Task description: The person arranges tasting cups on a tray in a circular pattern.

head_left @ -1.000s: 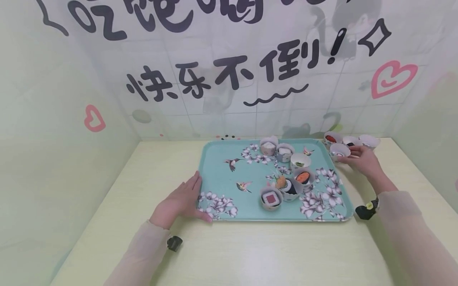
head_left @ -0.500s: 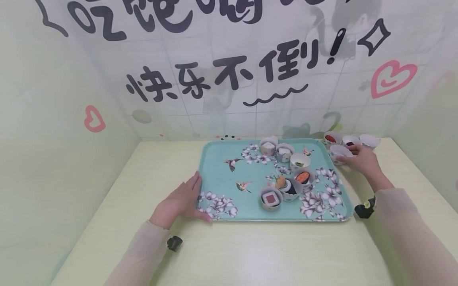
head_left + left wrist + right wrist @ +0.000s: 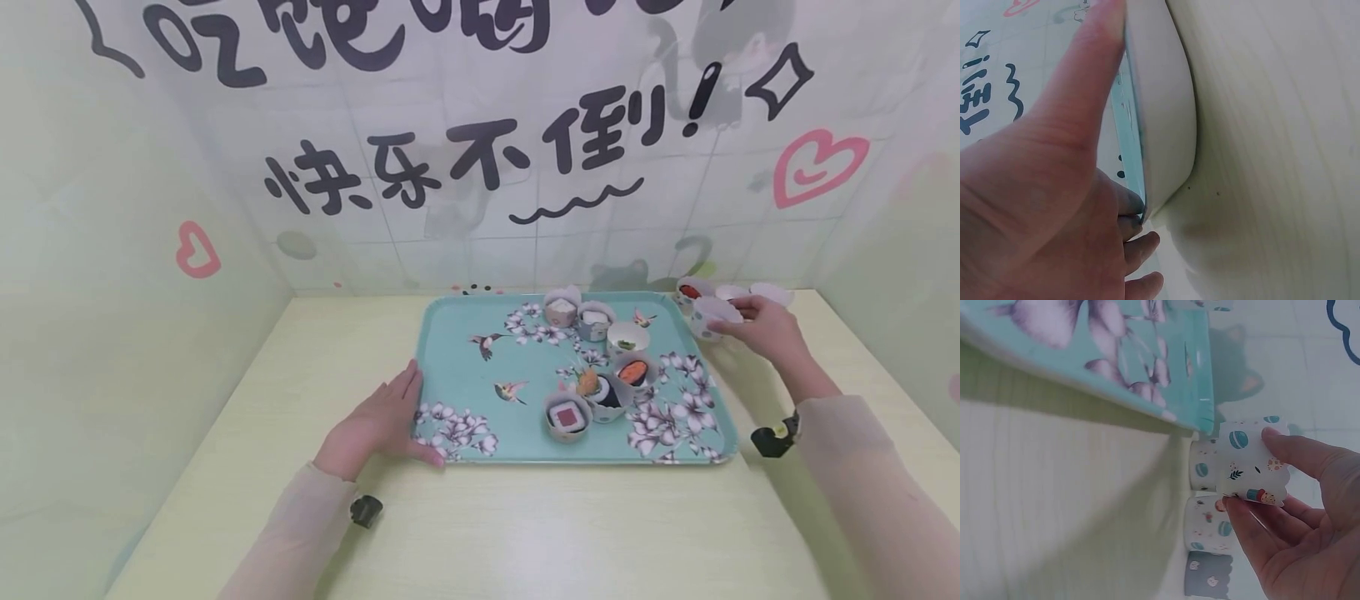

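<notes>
My right hand [image 3: 776, 337] pinches a paper baking cup [image 3: 1250, 464] between thumb and fingers. In the right wrist view this cup, printed with teal macarons and cupcakes, is held off the table, in front of several other cups. Its contents are hidden now. My left hand [image 3: 378, 425] rests against the front left corner of a turquoise flowered tray [image 3: 457, 342]. Its fingers lie along the left side and the thumb [image 3: 1082, 75] along the front rim. On the tray, several cups hold sushi pieces, among them a square roll [image 3: 567, 417] and an orange-topped piece [image 3: 634, 372].
Behind my right hand stand a cup with a red-topped piece [image 3: 688, 292] and a pale cup [image 3: 772, 293], close to the back wall [image 3: 480, 250]. A pale wooden table [image 3: 525, 533] carries everything. Side walls rise at left and right.
The paper cup in my right hand has risen slightly and tilted, so the piece seen inside it a second ago is out of sight. My left hand and the tray stay put.
</notes>
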### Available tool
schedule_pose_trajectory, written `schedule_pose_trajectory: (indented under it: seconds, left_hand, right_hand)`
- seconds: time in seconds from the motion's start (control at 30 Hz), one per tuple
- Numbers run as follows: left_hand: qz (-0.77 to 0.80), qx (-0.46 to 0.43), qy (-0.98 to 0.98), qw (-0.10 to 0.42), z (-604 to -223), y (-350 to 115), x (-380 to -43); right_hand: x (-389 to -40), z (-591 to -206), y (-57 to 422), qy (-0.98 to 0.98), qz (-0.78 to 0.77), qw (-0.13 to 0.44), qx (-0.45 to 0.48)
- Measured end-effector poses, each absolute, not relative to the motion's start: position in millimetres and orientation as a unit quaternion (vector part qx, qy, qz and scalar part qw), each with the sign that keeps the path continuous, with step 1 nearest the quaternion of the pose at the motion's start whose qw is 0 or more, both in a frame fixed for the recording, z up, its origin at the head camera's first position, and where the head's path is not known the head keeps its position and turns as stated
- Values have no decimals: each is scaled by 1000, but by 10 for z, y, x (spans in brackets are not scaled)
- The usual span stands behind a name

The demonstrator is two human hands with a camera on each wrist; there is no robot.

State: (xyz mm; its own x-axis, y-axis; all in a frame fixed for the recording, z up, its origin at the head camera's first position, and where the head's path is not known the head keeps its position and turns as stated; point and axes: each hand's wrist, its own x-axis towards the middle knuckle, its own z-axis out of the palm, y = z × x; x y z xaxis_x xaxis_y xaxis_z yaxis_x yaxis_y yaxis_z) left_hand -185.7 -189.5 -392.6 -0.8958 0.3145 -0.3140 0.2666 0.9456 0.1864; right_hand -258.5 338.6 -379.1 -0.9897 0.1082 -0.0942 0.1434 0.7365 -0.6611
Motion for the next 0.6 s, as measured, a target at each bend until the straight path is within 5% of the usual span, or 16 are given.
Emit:
schedule_pose_trajectory:
  seconds: [0.6]
  left_hand:
    - [72, 154, 970, 176, -3877, -1877, -1821]
  right_hand:
    - [-2466, -3529, 3150, 936, -352, 26, 12]
